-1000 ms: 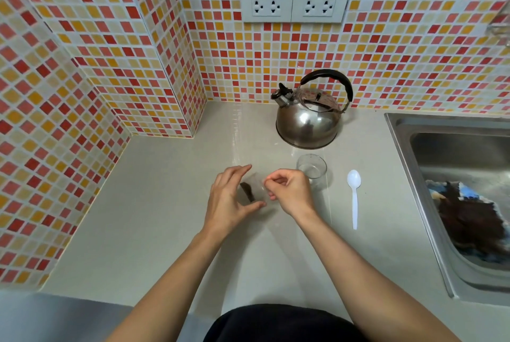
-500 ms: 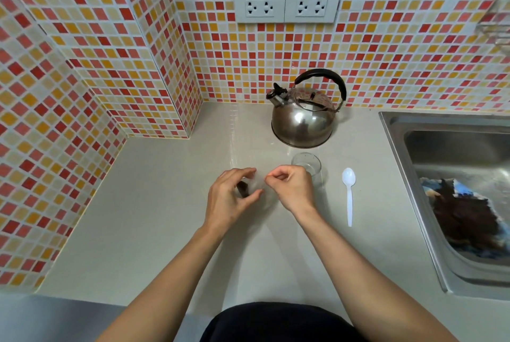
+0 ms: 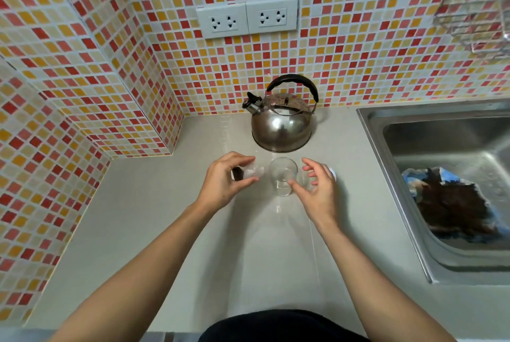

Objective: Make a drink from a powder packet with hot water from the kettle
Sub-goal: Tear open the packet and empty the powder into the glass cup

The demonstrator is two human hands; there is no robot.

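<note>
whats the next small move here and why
Probably close the right hand around the glass to steady it, then bring the packet over its mouth. The left hand pinches the packet just left of the glass, the right hand is open beside it, and the glass looks empty, so the powder likely goes in before the kettle is needed.

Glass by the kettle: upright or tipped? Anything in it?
Upright on its base; the glass looks clear through, no powder or liquid visible.
</note>
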